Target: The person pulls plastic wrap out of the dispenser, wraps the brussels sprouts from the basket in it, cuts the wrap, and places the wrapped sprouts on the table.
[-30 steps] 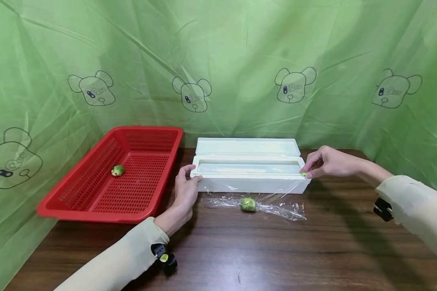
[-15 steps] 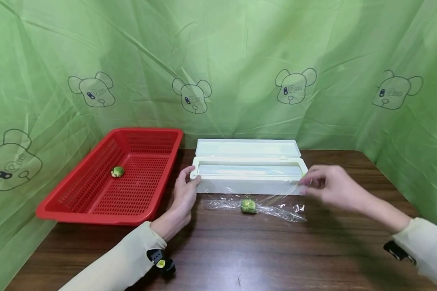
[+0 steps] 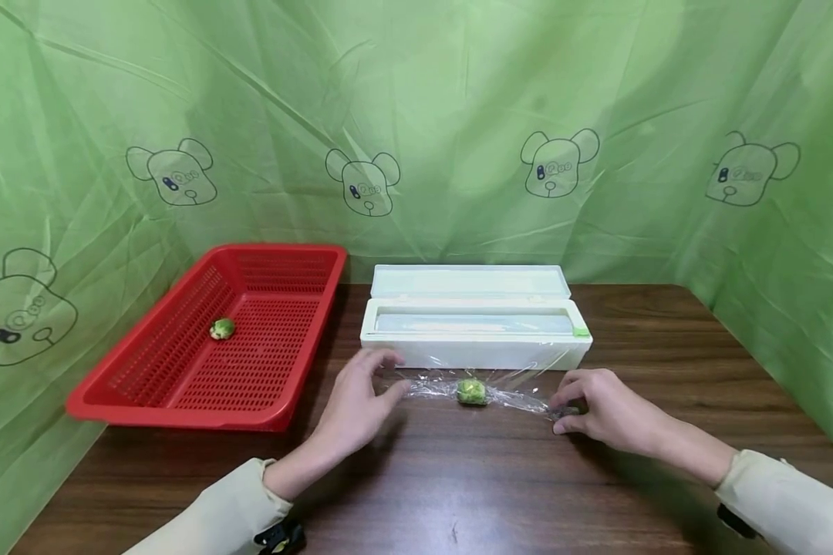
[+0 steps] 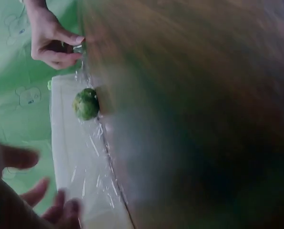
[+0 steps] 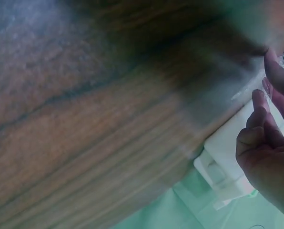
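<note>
A Brussels sprout (image 3: 472,391) lies in twisted cling film (image 3: 514,400) on the table, in front of the white film dispenser (image 3: 479,354). The film still runs up over the dispenser's front. My right hand (image 3: 607,408) pinches the right end of the film between thumb and fingers; the left wrist view shows this pinch from the side, beyond the sprout (image 4: 86,104). My left hand (image 3: 357,401) hovers at the film's left end, thumb and fingers spread apart. In the left wrist view its fingers are blurred, with nothing between them.
The dispenser's lid (image 3: 468,281) stands open at the back, showing the film roll (image 3: 472,324). A green slide cutter (image 3: 581,332) sits at its right end. On the left is a red basket (image 3: 310,354) with another sprout (image 3: 222,329). Green cloth (image 3: 451,92) hangs behind.
My right hand left the green cutter, came down toward me and took the film's right end. My left hand let go of the dispenser's left end and moved toward the film.
</note>
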`<state>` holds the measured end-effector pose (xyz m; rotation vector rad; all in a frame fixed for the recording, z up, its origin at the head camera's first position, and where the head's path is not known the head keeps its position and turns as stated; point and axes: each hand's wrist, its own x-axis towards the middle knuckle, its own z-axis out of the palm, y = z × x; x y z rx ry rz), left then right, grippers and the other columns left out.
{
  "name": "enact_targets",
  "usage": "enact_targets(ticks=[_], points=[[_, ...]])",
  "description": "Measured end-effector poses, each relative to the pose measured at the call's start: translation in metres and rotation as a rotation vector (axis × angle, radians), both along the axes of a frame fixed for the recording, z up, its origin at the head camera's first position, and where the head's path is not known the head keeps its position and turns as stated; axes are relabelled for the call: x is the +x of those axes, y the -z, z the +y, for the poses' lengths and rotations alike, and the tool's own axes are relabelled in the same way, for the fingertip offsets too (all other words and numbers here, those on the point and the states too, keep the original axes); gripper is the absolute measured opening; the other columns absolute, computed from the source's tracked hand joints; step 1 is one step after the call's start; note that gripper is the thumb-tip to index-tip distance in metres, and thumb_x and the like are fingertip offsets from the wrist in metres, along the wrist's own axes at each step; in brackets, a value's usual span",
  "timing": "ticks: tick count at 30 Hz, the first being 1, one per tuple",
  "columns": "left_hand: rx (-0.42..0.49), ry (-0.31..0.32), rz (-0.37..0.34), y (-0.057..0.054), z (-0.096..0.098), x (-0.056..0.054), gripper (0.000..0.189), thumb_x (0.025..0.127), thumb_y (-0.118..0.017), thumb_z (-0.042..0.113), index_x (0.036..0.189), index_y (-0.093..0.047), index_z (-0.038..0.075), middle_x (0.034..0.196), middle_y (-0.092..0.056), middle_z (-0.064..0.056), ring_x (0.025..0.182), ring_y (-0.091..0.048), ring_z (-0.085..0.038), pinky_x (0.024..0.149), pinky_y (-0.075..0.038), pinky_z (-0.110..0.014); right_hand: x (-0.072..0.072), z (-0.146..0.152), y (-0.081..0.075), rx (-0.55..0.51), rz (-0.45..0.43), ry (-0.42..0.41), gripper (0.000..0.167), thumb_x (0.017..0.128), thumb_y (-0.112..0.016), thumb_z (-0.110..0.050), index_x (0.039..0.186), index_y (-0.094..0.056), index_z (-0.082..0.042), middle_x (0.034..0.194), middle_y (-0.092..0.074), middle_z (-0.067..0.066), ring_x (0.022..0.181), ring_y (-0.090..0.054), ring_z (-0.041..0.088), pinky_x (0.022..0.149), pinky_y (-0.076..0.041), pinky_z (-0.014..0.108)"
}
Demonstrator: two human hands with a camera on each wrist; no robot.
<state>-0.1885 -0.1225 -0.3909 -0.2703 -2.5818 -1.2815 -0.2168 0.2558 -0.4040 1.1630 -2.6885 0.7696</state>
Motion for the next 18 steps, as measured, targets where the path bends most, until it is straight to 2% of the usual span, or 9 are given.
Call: enact_targets(ticks=[4,6,11,15,18], points=[[-0.169,0.094,-0.086,0.004,-0.002,0.002,0.033,0.092,-0.08,0.014,0.124,-0.075,0.01,0.119,-0.066,-0.006,0.118,-0.059,-0.03,0.102,-0.045,-0.055,-0.006,0.0,0.005,-0.02,0.04,-0.02,0.019,0.079,-0.09,-0.003,0.089,-0.082,-0.016,0.087,-0.071,-0.014,0.08,-0.066,0.005,0.069,-0.057,0.03],[-0.248,0.133,-0.129,0.004,-0.002,0.003,0.035,0.093,-0.079,0.016,0.127,-0.075,0.01,0.121,-0.065,-0.007,0.118,-0.057,-0.03,0.098,-0.043,-0.055,-0.01,0.001,0.006,-0.026,0.034,-0.012,0.017,0.083,-0.088,-0.001,0.088,-0.082,-0.016,0.086,-0.072,-0.014,0.08,-0.066,0.003,0.069,-0.057,0.03],[-0.404,0.205,-0.17,0.006,-0.005,0.006,0.036,0.094,-0.078,0.021,0.129,-0.075,0.01,0.122,-0.062,-0.004,0.115,-0.053,-0.028,0.087,-0.041,-0.05,-0.017,0.002,0.006,-0.006,-0.076,0.067,0.011,0.09,-0.083,-0.008,0.089,-0.082,-0.019,0.087,-0.069,-0.016,0.079,-0.06,0.002,0.07,-0.052,0.03],[-0.441,0.22,-0.165,0.009,-0.006,0.005,0.032,0.096,-0.077,0.022,0.126,-0.077,0.011,0.119,-0.061,-0.003,0.114,-0.052,-0.027,0.087,-0.041,-0.048,-0.018,0.002,0.003,0.022,-0.165,0.159,0.007,0.093,-0.081,-0.014,0.09,-0.082,-0.021,0.088,-0.07,-0.018,0.082,-0.06,0.002,0.074,-0.052,0.031],[-0.396,0.194,-0.156,0.008,-0.005,0.004,0.03,0.095,-0.078,0.02,0.124,-0.078,0.011,0.117,-0.061,-0.004,0.113,-0.053,-0.027,0.088,-0.042,-0.049,-0.014,0.001,0.0,0.007,-0.16,0.219,0.005,0.093,-0.082,-0.017,0.091,-0.082,-0.021,0.086,-0.07,-0.019,0.08,-0.06,0.002,0.072,-0.052,0.03]])
